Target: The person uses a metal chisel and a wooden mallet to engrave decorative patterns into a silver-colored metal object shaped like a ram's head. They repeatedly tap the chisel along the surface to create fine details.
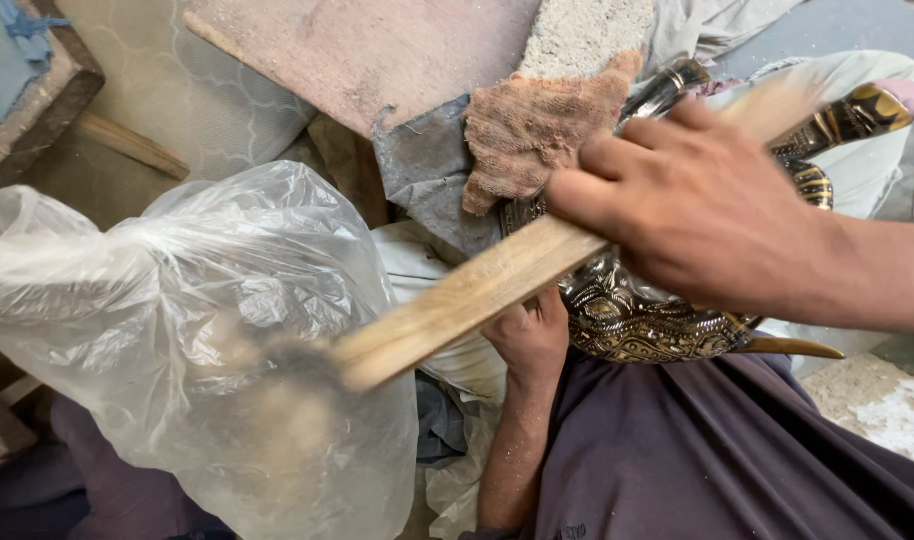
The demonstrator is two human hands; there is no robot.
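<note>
My right hand [692, 205] grips a long wooden-handled brush [477, 290] that slants down to the left. Its blurred bristle end [287, 385] hangs in front of a clear plastic bag [177, 320]. My left hand [529, 335] is under a dark carved piece with gold patterning [637, 320] and holds it against my lap. The piece's curved upper parts [847, 120] show behind my right hand. A brownish knitted rag [537, 125] lies just above the piece.
A reddish wooden board [377, 50] and a grey concrete slab [587, 30] lie at the top. A wooden frame corner [37, 110] sits at the top left. Dark purple cloth [737, 450] covers my lap, with white fabric [427, 265] beneath the brush.
</note>
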